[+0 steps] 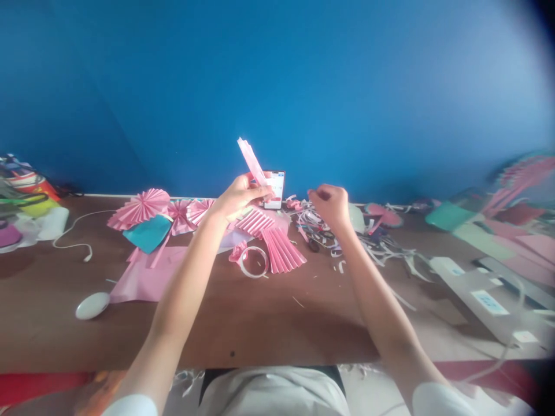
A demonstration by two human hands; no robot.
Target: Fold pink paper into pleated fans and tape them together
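My left hand is closed on a folded strip of pink pleated paper that sticks up and to the left above the table. My right hand is curled into a loose fist over a heap of white paper scraps; what its fingers hold is hidden. Just beneath my left hand lie two pink pleated paper fans. Beside them rests a clear tape ring. A phone stands against the blue wall behind the strip.
Pink paper rosettes, a teal paper piece and a pink sheet lie at the left on the brown table. A white mouse and cable sit near the left. Coloured papers and white boxes crowd the right.
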